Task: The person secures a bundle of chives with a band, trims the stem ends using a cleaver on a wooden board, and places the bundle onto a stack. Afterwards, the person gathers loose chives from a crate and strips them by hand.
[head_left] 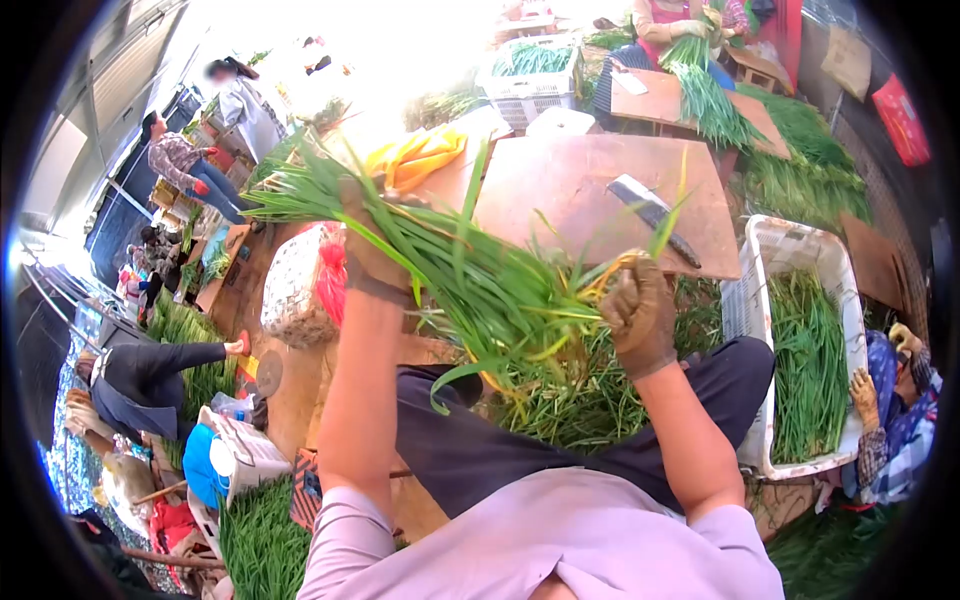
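Observation:
A long bunch of Chinese chives (490,265) stretches across in front of me, its leaf tips to the left. My left hand (372,245), in a brown glove, is wrapped round the leafy part and partly hidden by leaves. At the other end my gloved right hand (640,308) is closed on yellowed chive leaves (602,278). Below the bunch, loose green and yellow trimmings (570,395) lie heaped between my legs. A knife (655,218) with a broad blade and dark handle rests on the wooden board (560,180) just beyond my hands.
To my right stands a white crate (757,350) full of chives, with a co-worker's gloved hand (864,400) at its far side. A yellow cloth (415,160) and a white woven bundle (300,290) lie ahead left. Another person (670,20) holds chives beyond the board.

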Tool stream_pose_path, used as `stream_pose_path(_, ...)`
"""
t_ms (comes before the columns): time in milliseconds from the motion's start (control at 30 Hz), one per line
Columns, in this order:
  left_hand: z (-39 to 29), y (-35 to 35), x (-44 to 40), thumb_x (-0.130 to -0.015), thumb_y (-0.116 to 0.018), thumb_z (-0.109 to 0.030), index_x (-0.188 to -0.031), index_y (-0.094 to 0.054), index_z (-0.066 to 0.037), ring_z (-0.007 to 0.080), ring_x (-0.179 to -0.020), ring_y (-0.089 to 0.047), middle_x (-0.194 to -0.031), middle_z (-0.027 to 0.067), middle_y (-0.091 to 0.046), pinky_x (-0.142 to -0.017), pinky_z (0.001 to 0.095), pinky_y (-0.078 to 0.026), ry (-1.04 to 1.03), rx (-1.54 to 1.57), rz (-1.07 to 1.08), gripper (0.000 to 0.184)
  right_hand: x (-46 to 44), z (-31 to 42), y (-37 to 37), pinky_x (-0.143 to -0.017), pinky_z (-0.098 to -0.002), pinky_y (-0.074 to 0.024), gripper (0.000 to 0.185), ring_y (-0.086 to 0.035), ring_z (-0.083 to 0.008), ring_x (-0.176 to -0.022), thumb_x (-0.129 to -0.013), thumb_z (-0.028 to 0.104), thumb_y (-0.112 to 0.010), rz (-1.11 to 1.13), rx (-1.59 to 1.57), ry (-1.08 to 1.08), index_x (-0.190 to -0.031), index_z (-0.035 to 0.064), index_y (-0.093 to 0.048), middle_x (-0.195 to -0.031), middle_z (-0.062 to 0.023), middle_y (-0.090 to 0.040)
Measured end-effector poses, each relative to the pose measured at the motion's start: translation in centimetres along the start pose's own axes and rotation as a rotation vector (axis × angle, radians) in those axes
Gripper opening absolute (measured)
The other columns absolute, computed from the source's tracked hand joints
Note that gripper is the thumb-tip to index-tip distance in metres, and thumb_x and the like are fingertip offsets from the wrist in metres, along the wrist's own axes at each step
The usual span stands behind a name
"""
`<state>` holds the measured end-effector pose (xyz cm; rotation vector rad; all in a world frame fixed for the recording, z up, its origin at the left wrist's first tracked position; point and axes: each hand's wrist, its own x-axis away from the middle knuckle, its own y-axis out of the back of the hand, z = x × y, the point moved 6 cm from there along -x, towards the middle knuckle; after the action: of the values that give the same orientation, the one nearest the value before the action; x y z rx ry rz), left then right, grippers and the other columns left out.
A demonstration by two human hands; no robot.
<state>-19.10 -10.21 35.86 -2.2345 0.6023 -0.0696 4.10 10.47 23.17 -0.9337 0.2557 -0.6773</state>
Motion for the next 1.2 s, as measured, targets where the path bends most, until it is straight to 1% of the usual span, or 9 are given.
stream_pose_path(267,-3.1,-0.3,-2.3,-0.098,-0.052,-0.057,-0.095,-0.058,-0.011,0.0244,-0.057,-0.060,-0.069,0.0041,-0.056,-0.060,0.0407,-0.058,-0.216,-0.309,-0.118,0.046,1.4,1.0,4.6,-0.036,-0.0222,-0.0224,0.020,-0.022,-0.0046,-0.038,-0.107,0.025,-0.047,-0.115,-0.124,0.052,-0.093,0.0122,-0.056,-0.053,0.0073,-0.025)
stream_pose_path(400,-7.1,2.2,-5.4,-0.098,-0.045,-0.065,-0.130,-0.054,-0.006,0.0262,-0.097,-0.059,-0.110,0.0120,-0.057,-0.081,0.0426,-0.055,-0.405,-0.462,-0.124,0.068,0.6,3.6,9.6,-0.039,-0.0221,-0.0243,0.018,-0.028,-0.0039,-0.042,-0.105,0.027,-0.052,-0.326,-0.028,0.211,-0.096,0.0126,-0.057,-0.059,0.0052,-0.042)
stream_pose_path(533,-11.9,1.2,-5.5,-0.097,-0.054,-0.055,-0.108,-0.056,-0.013,0.0219,-0.080,-0.062,-0.090,0.0056,-0.059,-0.069,0.0395,-0.057,-0.425,-0.231,-0.154,0.044,-0.1,3.1,20.0,-0.045,-0.0243,-0.0402,0.027,-0.049,-0.0086,-0.050,-0.101,0.036,-0.058,-0.377,0.224,0.164,-0.107,0.0102,-0.061,-0.066,0.0030,-0.053)
stream_pose_path(600,-12.5,0.9,-5.0,-0.096,-0.055,-0.056,-0.108,-0.056,-0.014,0.0223,-0.078,-0.062,-0.088,0.0057,-0.059,-0.068,0.0390,-0.057,-0.453,-0.223,-0.171,0.044,0.5,2.5,17.4,-0.066,-0.0314,-0.0542,0.032,-0.067,-0.0197,-0.081,-0.099,0.033,-0.062,-0.132,1.629,0.514,-0.120,0.0081,-0.062,-0.092,-0.0057,-0.069)
stream_pose_path(667,-13.4,1.0,-6.1,-0.100,-0.044,-0.058,-0.137,-0.049,-0.009,0.0242,-0.097,-0.061,-0.115,0.0104,-0.057,-0.080,0.0418,-0.056,-0.548,-0.351,-0.103,0.061,2.8,3.2,6.7,-0.084,-0.0416,-0.0545,0.063,-0.066,-0.0284,-0.099,-0.090,0.035,-0.073,0.000,1.397,0.443,-0.141,0.0086,-0.048,-0.119,-0.0156,-0.064)
stream_pose_path(800,-12.7,-0.3,-4.9,-0.101,-0.044,-0.057,-0.128,-0.051,-0.009,0.0223,-0.088,-0.063,-0.102,0.0074,-0.058,-0.076,0.0417,-0.056,-0.519,-0.409,-0.207,0.055,4.9,1.1,-7.4,-0.090,-0.0441,-0.0538,0.092,-0.065,-0.0348,-0.109,-0.080,0.040,-0.082,0.350,1.391,0.718,-0.153,0.0111,-0.034,-0.142,-0.0196,-0.053)
stream_pose_path(967,-12.0,-4.0,-1.6,-0.101,-0.043,-0.059,-0.106,-0.058,-0.011,0.0166,-0.070,-0.059,-0.082,0.0015,-0.055,-0.062,0.0365,-0.054,-0.430,-0.472,0.024,0.051,0.3,-8.5,-8.8,-0.092,-0.0468,-0.0522,0.076,-0.063,-0.0406,-0.113,-0.082,0.035,-0.078,0.617,1.670,0.700,-0.146,0.0117,-0.045,-0.137,-0.0221,-0.056)
stream_pose_path(1100,-11.6,-3.0,-1.6,-0.097,-0.056,-0.059,-0.107,-0.056,-0.010,0.0112,-0.065,-0.051,-0.076,-0.0011,-0.048,-0.055,0.0287,-0.045,-0.493,-0.313,0.012,0.050,2.1,-9.2,-3.5,-0.078,-0.0473,-0.0539,0.030,-0.068,-0.0384,-0.090,-0.096,0.029,-0.062,0.646,1.537,0.419,-0.122,0.0151,-0.068,-0.100,-0.0188,-0.070)
stream_pose_path(1200,-10.5,-5.3,0.9,-0.097,-0.059,-0.055,-0.104,-0.057,-0.009,0.0107,-0.063,-0.052,-0.075,-0.0001,-0.048,-0.054,0.0278,-0.046,-0.272,-0.239,-0.188,0.046,3.6,-9.7,0.4,-0.067,-0.0484,-0.0514,0.038,-0.067,-0.0412,-0.078,-0.101,0.042,-0.051,0.641,1.544,0.368,-0.104,0.0096,-0.070,-0.085,-0.0202,-0.068)
